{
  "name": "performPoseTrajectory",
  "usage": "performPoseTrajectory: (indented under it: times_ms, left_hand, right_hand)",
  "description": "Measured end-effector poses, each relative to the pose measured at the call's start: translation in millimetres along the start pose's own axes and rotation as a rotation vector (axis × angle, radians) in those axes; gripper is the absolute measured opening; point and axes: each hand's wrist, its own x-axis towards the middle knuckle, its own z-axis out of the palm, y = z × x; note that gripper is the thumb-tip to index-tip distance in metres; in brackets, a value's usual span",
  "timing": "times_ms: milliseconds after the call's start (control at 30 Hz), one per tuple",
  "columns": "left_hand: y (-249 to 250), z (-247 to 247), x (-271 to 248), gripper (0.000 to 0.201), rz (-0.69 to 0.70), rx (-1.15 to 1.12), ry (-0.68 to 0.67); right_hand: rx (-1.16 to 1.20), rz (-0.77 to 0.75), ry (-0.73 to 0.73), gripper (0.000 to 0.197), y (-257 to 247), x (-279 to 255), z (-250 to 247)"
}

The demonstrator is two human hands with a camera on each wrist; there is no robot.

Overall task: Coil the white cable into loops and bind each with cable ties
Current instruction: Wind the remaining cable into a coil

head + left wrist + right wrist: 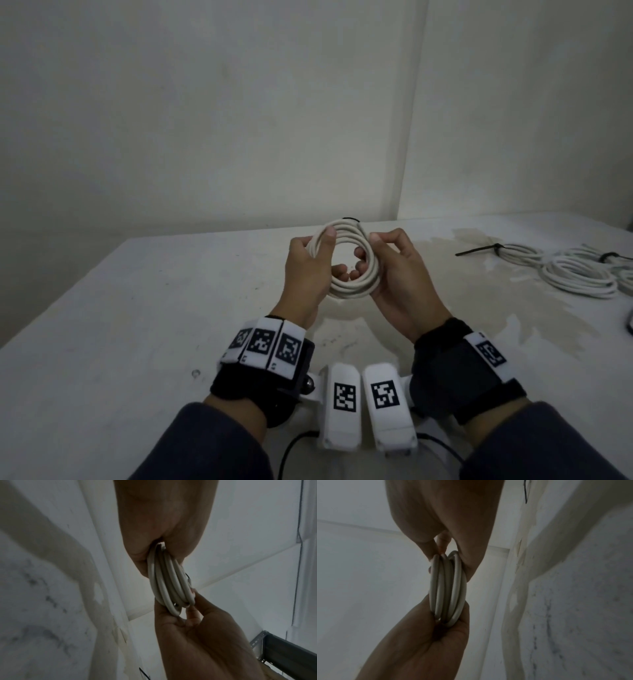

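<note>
Pale walls enclose a stained counter (144, 325). Coiling is judged complete; a cable tie must next be fetched and cinched. The white cable coil (342, 291) is held above the counter, the left hand (303, 274) and right hand (397, 284) raised, fingers (359, 253) clamped on opposite sides. Bound coils (579, 274) lie well apart.
</note>
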Motion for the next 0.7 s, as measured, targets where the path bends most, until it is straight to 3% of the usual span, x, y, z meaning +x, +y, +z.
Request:
performPoseTrajectory:
  times_ms: [200, 433, 567, 700]
  left_hand:
    - [-2.0, -4.0, 4.8, 0.036, 0.024, 0.064, 0.090]
    - [0.2, -3.2, -1.7, 0.037, -0.058, 0.031, 0.031]
    - [0.3, -6.5, 1.6, 0.027, -0.151, -0.075, -0.095]
    - [7.6, -19.9, 2.9, 0.010, -0.333, -0.295, -0.388]
  right_hand:
    - [-0.087, -0.009, -0.114, 0.013, 1.9, -3.6, 2.7]
    - [-0.056, -0.032, -0.084, 0.010, 2.7, -0.5, -2.0]
    - [0.048, 0.059, -0.029, 0.019, -1.6, 3.0, -7.7]
    - [0.059, 0.133, -0.106, 0.018, -11.4, 2.2, -14.1]
